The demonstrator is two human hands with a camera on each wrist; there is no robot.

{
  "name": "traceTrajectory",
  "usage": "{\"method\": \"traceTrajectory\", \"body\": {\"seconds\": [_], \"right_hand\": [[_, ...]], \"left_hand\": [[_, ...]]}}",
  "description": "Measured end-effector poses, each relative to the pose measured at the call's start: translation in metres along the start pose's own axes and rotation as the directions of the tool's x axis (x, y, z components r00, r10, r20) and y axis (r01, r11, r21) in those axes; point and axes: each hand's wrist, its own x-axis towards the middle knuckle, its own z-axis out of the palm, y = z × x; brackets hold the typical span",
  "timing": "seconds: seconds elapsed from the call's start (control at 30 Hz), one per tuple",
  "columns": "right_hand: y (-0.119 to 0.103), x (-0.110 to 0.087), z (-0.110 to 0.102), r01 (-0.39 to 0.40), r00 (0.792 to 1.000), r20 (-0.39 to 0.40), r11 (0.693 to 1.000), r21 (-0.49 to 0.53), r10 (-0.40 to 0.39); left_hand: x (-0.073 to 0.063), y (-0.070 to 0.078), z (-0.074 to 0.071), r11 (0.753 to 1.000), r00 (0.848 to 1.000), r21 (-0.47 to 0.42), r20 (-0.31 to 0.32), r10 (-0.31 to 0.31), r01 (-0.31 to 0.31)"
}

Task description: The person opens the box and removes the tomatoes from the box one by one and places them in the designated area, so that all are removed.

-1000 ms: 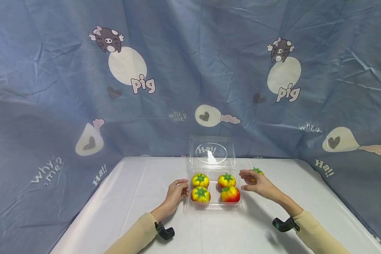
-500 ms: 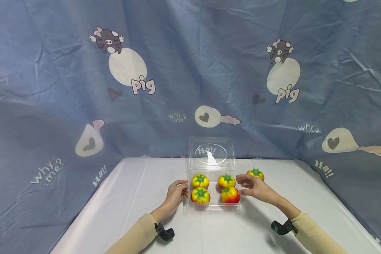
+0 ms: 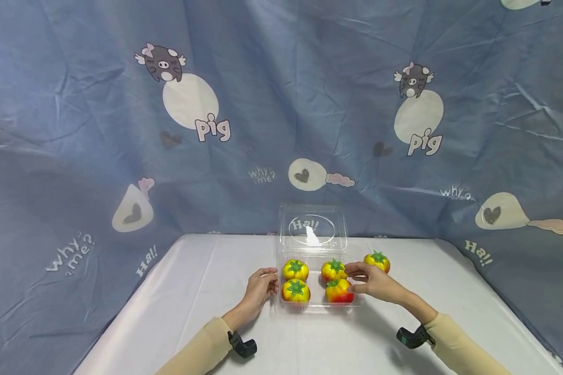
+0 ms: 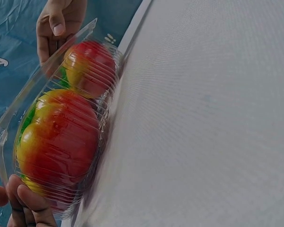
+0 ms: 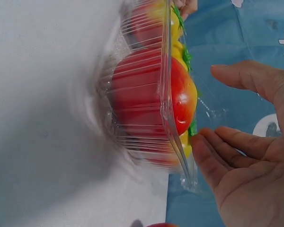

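Note:
A clear plastic clamshell box (image 3: pixel 315 289) stands on the table with its lid (image 3: pixel 287 240) raised at the back. Red-and-yellow tomatoes with green leafy tops sit inside, two at the left and two at the right. At the box's left edge, my left hand (image 3: pixel 258 291) has curled fingers on the wall and thumb close by the rim. My right hand (image 3: pixel 372 282) reaches over the right edge, thumb and fingers apart. It is beside the front right tomato (image 3: pixel 339 292), which leans with its top leftward. The right palm holds nothing in the right wrist view.
One more tomato (image 3: pixel 376 261) lies on the white-covered table (image 3: pixel 225 271), right of the box and behind the right hand. A blue printed curtain (image 3: pixel 258 104) hangs behind the table. Each wrist wears a dark band (image 3: pixel 241 345).
My right hand has moved left, from outside the box to over its right edge, uncovering the loose tomato behind it. The left hand and the box have stayed in place.

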Motion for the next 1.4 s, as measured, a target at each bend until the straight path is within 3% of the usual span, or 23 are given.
{"method": "traceTrajectory", "body": {"seconds": [0.37,0.5,0.73,1.07,1.4], "right_hand": [[0.002,0.005,0.006,0.025,1.0,-0.003,0.999,-0.031,-0.025],[0.002,0.007,0.008,0.021,1.0,-0.002,0.998,-0.055,-0.021],[-0.004,0.009,0.009,-0.005,1.0,0.019,0.988,-0.151,0.008],[-0.004,0.01,0.015,-0.028,0.999,0.028,0.973,-0.228,0.036],[-0.003,0.014,0.02,0.012,1.0,0.024,0.95,-0.313,-0.004]], "left_hand": [[-0.002,0.005,-0.001,1.0,1.0,-0.006,0.007,-0.015,0.016],[-0.01,0.017,0.0,1.0,0.999,-0.009,0.035,-0.016,0.016],[0.0,0.003,-0.001,1.0,1.0,0.004,0.007,-0.007,0.006],[0.001,0.001,0.0,1.0,1.0,0.006,-0.007,-0.014,0.014],[0.0,0.0,0.001,1.0,1.0,0.01,-0.006,-0.007,0.007]]}}
